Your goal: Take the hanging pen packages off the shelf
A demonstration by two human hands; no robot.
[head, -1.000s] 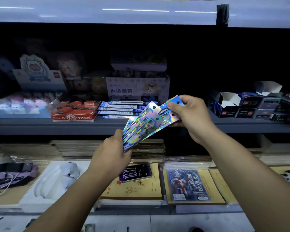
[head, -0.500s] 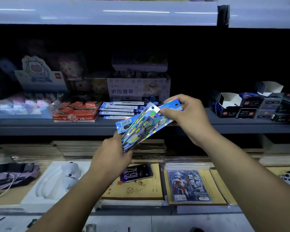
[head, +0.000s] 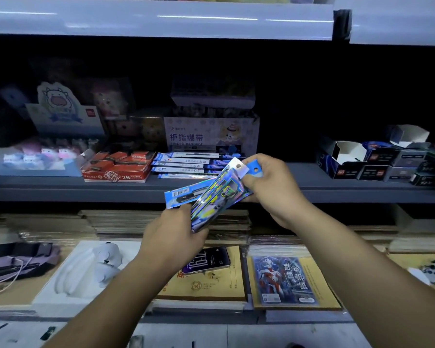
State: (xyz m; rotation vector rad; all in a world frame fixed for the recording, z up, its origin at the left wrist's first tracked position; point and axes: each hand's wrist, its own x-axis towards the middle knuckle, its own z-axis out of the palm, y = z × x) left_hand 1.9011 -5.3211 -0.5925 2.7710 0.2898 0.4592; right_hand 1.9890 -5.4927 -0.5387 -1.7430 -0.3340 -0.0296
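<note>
While both hands work at chest height before the shelves, the left hand (head: 172,237) grips the lower ends of the holographic packets (head: 217,197), fingers curled round them. The right hand (head: 271,187) pinches the top end of a blue-headed packet (head: 256,169), thumb over its hang-hole tab. The bundle sits tilted in the air between the two shelves, above a phone (head: 206,259) lying on yellow notebooks (head: 211,287).

Judgement: sorting goes best if the left keeps the lower ends square while the right draws one packet at a time, so none fan out or slip.

Count: three packets plainly visible in hand, perhaps more hidden behind. Farther back, four like packets (head: 186,165) lie flat on the grey shelf (head: 86,190), beside one red 2B box (head: 116,167).
</note>
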